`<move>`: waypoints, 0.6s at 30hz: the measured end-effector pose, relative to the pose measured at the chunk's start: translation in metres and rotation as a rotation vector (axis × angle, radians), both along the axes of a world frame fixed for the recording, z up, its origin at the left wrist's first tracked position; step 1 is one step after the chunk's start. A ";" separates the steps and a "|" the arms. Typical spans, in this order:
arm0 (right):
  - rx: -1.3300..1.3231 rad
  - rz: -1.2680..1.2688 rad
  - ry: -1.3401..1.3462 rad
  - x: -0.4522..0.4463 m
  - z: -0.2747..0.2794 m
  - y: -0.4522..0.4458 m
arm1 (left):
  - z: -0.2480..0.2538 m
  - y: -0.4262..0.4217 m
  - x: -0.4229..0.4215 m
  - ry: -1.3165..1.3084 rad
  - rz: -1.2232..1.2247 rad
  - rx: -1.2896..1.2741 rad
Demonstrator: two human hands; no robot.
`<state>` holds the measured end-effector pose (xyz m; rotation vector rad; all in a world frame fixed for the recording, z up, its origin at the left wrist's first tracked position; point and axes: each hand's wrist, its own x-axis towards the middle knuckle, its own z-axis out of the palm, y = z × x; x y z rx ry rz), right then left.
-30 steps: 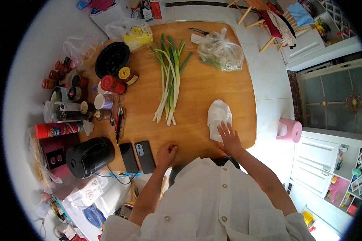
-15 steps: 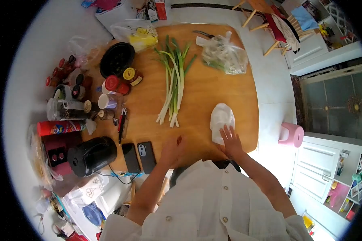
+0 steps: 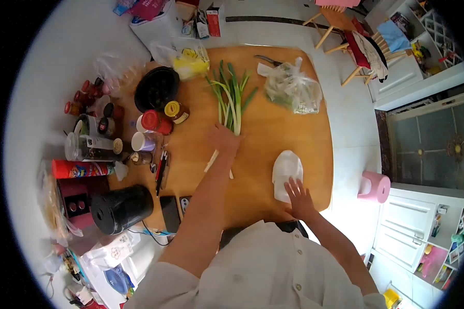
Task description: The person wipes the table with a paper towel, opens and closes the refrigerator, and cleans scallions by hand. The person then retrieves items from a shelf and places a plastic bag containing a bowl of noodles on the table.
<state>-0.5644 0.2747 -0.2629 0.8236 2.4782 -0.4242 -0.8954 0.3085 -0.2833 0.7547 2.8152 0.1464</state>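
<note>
Our left hand (image 3: 225,139), grip unclear, covers long green-and-white scallions (image 3: 236,103), likely light, snappable, best held mid-stalk; our right hand (image 3: 300,201) lies open on soft-looking white cloth (image 3: 287,167).

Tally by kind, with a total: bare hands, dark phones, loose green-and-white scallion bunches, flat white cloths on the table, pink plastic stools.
Bare hands, left hand and right hand: 2
Flat dark phones, black phone and partly hidden phone: 2
Loose green-and-white scallion bunch: 1
Flat white cloth: 1
Pink plastic stool: 1
Total: 7
</note>
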 end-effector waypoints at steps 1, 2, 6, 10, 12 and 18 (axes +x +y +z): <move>-0.007 -0.006 0.008 0.000 0.001 0.000 | -0.002 0.000 -0.001 -0.092 0.013 0.027; -0.002 -0.007 0.007 0.001 -0.001 0.000 | 0.009 0.000 -0.001 -0.183 0.027 0.056; 0.022 -0.019 0.017 0.003 -0.016 -0.002 | -0.008 -0.001 -0.016 -0.477 0.043 0.212; 0.046 -0.012 0.019 0.003 -0.015 -0.004 | -0.026 -0.002 -0.015 -0.383 0.056 0.259; 0.028 -0.011 0.006 -0.004 0.000 -0.002 | -0.024 -0.001 -0.013 -0.311 0.057 0.231; 0.100 -0.046 0.156 0.006 -0.023 -0.013 | 0.007 -0.024 -0.010 -0.314 -0.012 0.339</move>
